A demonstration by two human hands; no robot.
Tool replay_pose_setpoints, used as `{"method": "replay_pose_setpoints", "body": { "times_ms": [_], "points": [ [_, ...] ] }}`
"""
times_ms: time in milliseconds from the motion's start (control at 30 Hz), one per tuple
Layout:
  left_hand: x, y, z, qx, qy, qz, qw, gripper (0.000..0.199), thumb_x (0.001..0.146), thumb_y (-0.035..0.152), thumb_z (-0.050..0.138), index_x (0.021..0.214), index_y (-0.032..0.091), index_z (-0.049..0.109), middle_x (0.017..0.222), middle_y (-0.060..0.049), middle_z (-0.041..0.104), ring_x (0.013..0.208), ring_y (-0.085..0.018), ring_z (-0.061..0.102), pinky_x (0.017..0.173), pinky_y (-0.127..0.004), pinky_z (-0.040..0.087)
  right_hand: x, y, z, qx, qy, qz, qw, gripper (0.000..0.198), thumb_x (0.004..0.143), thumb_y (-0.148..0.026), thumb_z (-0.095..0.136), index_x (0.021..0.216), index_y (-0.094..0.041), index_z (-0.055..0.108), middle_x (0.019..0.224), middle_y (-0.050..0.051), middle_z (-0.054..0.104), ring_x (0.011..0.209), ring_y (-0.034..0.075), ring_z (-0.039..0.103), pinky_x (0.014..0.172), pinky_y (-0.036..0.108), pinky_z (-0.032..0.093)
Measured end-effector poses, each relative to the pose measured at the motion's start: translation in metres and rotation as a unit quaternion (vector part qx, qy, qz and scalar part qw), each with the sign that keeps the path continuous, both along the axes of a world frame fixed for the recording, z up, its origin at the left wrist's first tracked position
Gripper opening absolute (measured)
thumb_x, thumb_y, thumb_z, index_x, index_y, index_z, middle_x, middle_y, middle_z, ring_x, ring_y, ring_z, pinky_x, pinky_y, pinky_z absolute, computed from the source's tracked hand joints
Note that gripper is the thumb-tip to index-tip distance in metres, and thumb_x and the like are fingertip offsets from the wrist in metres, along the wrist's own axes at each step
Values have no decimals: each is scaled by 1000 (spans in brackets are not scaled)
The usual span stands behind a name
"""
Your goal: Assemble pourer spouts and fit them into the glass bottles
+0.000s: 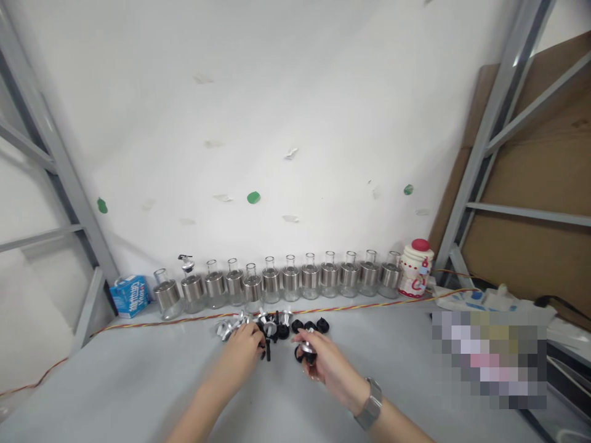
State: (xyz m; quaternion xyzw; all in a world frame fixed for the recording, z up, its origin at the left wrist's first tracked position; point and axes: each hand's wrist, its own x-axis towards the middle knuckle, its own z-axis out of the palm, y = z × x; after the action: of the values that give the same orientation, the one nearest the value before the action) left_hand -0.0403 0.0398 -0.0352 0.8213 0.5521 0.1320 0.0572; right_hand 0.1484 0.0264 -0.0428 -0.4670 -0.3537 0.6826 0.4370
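My right hand (318, 357) is closed around a silver-and-black pourer cap (308, 349), held just above the grey table. My left hand (247, 344) reaches into a pile of silver caps (270, 328) and black parts, fingers curled downward. Its fingertips are partly hidden, and what they pinch I cannot make out. Beside them lies a small black stick-like part (268, 352). Several round black caps (310, 326) sit to the right of the pile. Behind stands a row of glass bottles with steel bands (290, 279); one bottle (192, 288) carries a silver pourer top (186, 264).
A blue box (130, 296) stands at the row's left end, a white-and-red figure jar (415, 271) at its right. A red-and-yellow twisted wire (351, 307) crosses the table before the bottles. Grey metal frame posts (60, 154) rise at both sides; a blurred-out patch (489, 360) lies right.
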Motion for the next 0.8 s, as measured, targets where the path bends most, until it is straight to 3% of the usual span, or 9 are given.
{"method": "replay_pose_setpoints", "body": {
  "times_ms": [233,433,800],
  "points": [
    [-8,8,-10,-26,-53,-28,998,20,76,15,43,81,19,62,91,-5,56,90,-20,50,81,-31,36,0,1,-2,2,-6,2,1000,24,72,-41,51,75,-18,50,53,-4,52,35,4,42,38,17,22],
    [-13,7,-9,-58,-41,-58,996,37,62,1,44,88,21,61,98,-4,54,93,-19,48,81,-28,35,0,2,-4,1,-11,6,1000,24,70,-42,52,75,-18,51,54,-5,52,36,5,43,39,17,24],
    [-1,4,-6,-11,1,-17,1000,17,72,10,45,75,19,59,83,-4,58,85,-20,51,76,-28,34,-1,2,-6,1,-22,10,1000,23,74,-39,48,76,-17,51,55,-4,51,36,4,43,39,17,25]
  ]
}}
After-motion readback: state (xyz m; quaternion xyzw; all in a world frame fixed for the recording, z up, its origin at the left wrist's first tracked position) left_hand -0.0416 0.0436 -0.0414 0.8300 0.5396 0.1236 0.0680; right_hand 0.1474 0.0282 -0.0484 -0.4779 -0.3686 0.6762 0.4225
